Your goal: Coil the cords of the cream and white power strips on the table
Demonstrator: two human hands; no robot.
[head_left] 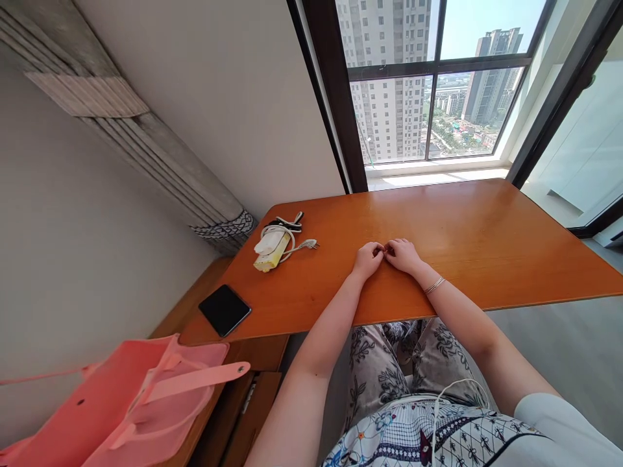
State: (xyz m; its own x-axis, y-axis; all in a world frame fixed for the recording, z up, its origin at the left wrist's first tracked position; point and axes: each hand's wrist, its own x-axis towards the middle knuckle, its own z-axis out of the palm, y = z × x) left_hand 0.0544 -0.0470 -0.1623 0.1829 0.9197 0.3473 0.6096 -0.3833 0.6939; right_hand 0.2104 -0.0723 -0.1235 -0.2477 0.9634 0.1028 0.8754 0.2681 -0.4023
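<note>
My left hand and my right hand rest side by side on the orange wooden table, knuckles up and fingers curled under. Their fingertips meet at a tiny reddish thing between them, too small to name. A thin bracelet circles my right wrist. Both forearms lie across the table's near edge.
A white plug and coiled cable on a yellow pack lie at the table's left end. A black phone sits near the left corner. A pink bag stands on a lower cabinet at left. A big window is behind the table.
</note>
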